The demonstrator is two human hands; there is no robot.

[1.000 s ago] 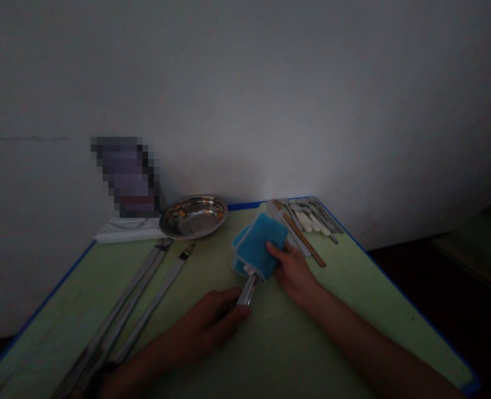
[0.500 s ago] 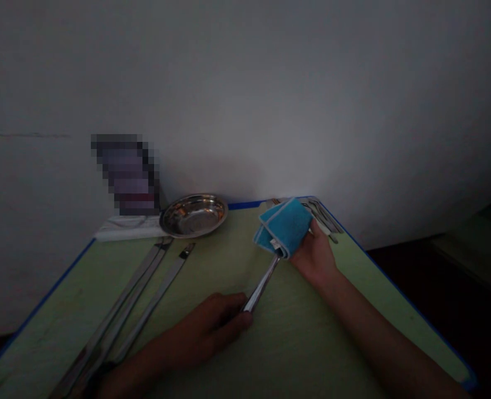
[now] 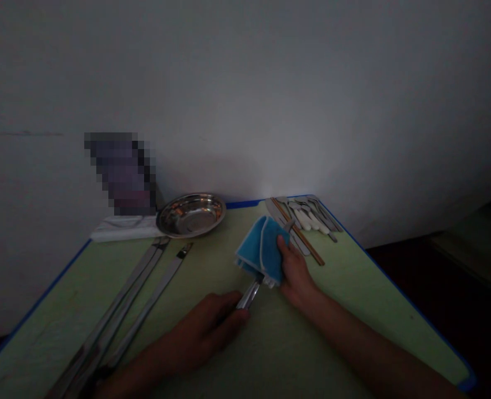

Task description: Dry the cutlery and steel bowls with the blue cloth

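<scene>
My left hand (image 3: 216, 321) is closed on the near end of a shiny metal utensil (image 3: 249, 295), whose handle slants up and away to the right. A folded blue cloth (image 3: 262, 246) with pale edging is wrapped around the utensil's farther part, and my right hand (image 3: 297, 274) grips it from the right side. A little grey metal (image 3: 289, 224) shows beyond the cloth. The cloth hides the rest, so I cannot tell the utensil's kind.
On the green table (image 3: 353, 310), a shiny metal bowl (image 3: 191, 215) stands by the wall. Long flat metal utensils (image 3: 146, 310) lie at left. Chopsticks (image 3: 299, 233) and white-handled cutlery (image 3: 307, 216) lie back right. A pixelated upright object (image 3: 123, 174) stands behind a white item (image 3: 124, 228).
My right hand and the blue cloth have slid toward my left hand along the utensil, covering more of its handle. The chopsticks and cutlery behind are now uncovered. My left hand has barely moved.
</scene>
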